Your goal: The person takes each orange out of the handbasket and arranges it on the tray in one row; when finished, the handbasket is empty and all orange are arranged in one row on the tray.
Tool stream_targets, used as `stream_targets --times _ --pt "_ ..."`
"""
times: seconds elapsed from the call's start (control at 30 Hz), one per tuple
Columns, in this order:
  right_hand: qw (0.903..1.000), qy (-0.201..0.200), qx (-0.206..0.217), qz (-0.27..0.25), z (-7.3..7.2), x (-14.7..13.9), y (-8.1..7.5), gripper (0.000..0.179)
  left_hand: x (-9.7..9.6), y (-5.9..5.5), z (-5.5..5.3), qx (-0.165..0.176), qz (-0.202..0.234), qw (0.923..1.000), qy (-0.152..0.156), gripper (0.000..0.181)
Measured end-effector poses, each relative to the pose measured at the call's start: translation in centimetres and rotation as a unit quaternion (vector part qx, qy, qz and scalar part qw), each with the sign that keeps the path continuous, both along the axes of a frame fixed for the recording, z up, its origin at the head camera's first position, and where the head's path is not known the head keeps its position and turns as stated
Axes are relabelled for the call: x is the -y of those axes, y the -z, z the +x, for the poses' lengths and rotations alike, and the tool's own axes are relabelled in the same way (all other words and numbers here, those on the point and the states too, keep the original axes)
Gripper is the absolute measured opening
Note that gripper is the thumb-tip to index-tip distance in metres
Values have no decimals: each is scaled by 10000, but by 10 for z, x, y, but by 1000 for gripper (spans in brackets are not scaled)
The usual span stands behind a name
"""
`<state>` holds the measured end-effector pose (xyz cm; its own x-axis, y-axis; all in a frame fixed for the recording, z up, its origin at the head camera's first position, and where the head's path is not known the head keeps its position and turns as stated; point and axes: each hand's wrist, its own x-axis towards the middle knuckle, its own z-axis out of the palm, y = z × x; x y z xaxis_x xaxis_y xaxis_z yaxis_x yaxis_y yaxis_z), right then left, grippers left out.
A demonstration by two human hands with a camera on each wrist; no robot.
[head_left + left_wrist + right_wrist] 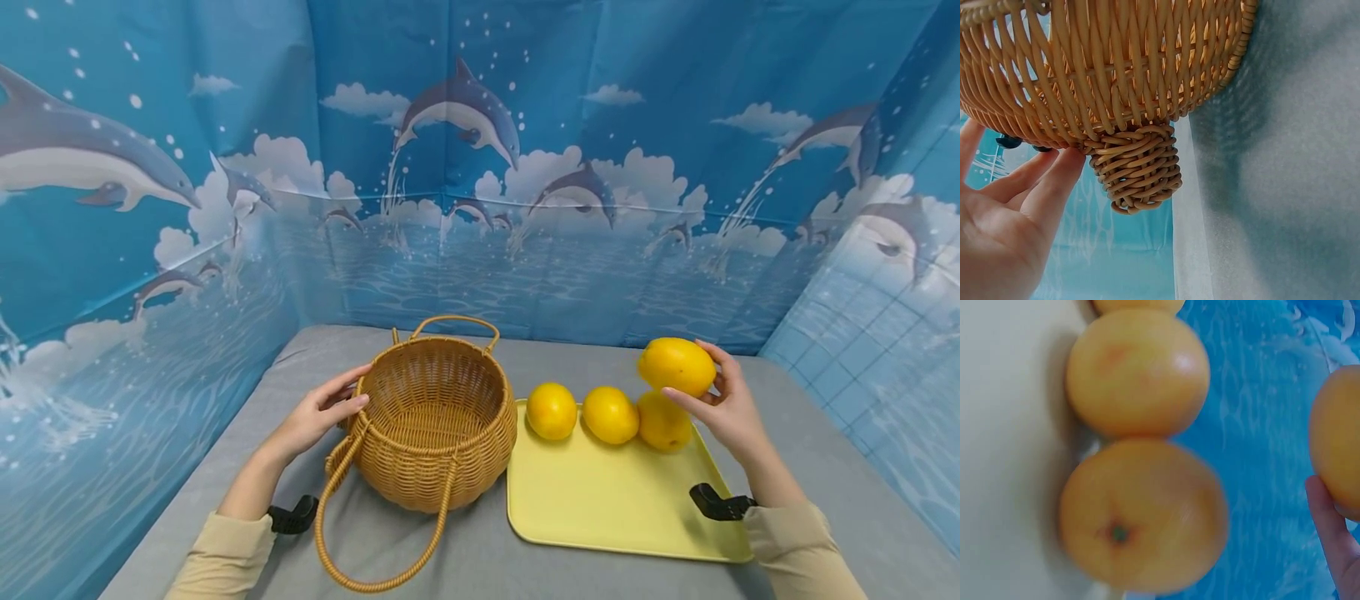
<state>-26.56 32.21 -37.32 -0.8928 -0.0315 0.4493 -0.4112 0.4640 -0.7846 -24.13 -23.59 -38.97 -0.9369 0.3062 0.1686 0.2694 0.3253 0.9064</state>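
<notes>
My right hand holds a yellow-orange citrus fruit between thumb and fingers, raised above the far right of the yellow tray. In the right wrist view that fruit shows at the right edge, cut off by the frame. Three more citrus fruits lie in a row along the tray's far side: a left one, a middle one and a right one, partly overlapped by the held one. My left hand rests its extended fingers against the left side of the woven wicker basket, whose visible inside holds nothing.
The basket stands upright just left of the tray, one handle folded down toward me, the other handle up at the back. A grey cloth covers the table. Dolphin-print curtains enclose its back and sides.
</notes>
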Motion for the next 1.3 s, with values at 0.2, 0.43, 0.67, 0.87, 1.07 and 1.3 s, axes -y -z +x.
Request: stream_targets --times 0.2,0.43,0.67,0.87,1.07,1.3 --pt "9991 412 18 -104 -25 -45 46 75 0 0 -1 57 11 10000 33 53" --pt "9952 953 111 -166 -45 -76 84 80 -1 2 3 48 70 10000 38 53" --pt "9859 1318 985 -288 -22 -61 55 79 -1 1 2 22 31 10000 -1 54" --pt "9748 1525 1624 -106 -5 -43 34 85 -1 -2 2 36 26 10000 -41 54" --pt "9655 1613 2030 -234 -7 -48 40 91 -2 -4 2 72 48 10000 -28 53" --pt "9683 1410 2060 43 -9 -50 48 93 -2 -3 2 89 47 9999 -20 53"
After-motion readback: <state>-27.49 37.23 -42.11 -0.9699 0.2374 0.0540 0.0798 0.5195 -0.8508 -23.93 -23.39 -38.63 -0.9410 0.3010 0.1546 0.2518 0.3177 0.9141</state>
